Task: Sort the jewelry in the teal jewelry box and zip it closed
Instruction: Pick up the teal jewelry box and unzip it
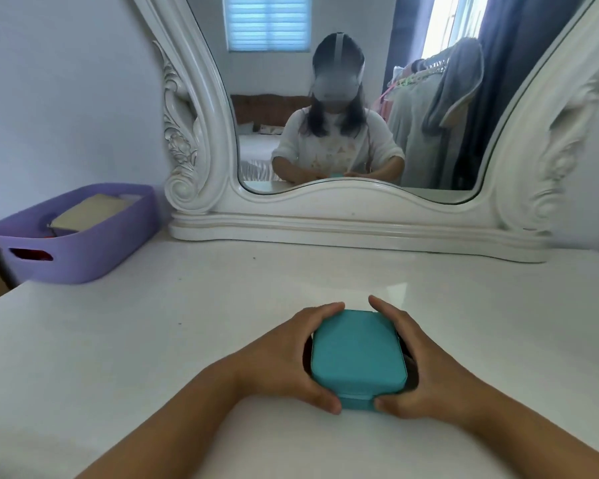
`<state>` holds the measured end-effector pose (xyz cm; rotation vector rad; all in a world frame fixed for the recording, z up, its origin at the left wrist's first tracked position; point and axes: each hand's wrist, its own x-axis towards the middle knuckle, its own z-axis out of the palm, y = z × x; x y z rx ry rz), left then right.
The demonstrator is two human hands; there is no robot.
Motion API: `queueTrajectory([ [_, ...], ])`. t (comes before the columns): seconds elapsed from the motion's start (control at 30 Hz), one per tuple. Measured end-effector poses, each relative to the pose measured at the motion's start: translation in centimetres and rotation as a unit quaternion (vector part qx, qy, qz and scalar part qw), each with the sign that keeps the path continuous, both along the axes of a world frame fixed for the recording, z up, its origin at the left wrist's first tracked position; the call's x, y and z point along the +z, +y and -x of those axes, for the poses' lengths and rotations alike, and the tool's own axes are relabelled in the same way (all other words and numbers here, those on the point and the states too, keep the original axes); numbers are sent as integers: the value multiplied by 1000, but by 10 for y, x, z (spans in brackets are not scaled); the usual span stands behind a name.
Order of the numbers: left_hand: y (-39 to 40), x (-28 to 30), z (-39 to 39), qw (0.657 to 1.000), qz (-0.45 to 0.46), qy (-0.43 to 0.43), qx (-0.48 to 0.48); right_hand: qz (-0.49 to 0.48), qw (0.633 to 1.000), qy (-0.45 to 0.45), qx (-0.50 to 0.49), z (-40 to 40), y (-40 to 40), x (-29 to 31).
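Teal jewelry box (357, 354) sits near the front edge of the white desk (153, 340), lid down, cupped between both hands. Her left hand (284, 354) wraps the left side with the thumb on the near corner; her right hand (426, 368) holds the right side, thumb pressed at the near seam. No loose jewelry lies on the desk, so the sorting looks finished, I'd judge. Whether the zip is fully run round I cannot tell, since the fingers cover most of the seam. Plenty of bare desk lies on all sides. A purple basket (73, 236) stands well apart at the far left, and the mirror (357, 216) stands along the far edge.
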<state>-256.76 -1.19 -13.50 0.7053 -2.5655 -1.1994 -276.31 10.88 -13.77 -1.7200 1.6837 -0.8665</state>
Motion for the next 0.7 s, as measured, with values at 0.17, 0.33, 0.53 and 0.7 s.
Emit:
queueTrajectory([
  [0.17,22,6,20,997,-74,-13,-31,-19,1000,1,9,22,31,0],
  [0.33,14,4,24,961,-245,111,71,-6,1000,-27,9,26,37,-2],
  [0.53,19,3,34,982,-99,101,127,-3,1000,-31,0,24,36,-2],
  [0.7,22,0,37,990,-29,53,131,-3,999,-47,-8,24,39,-3],
])
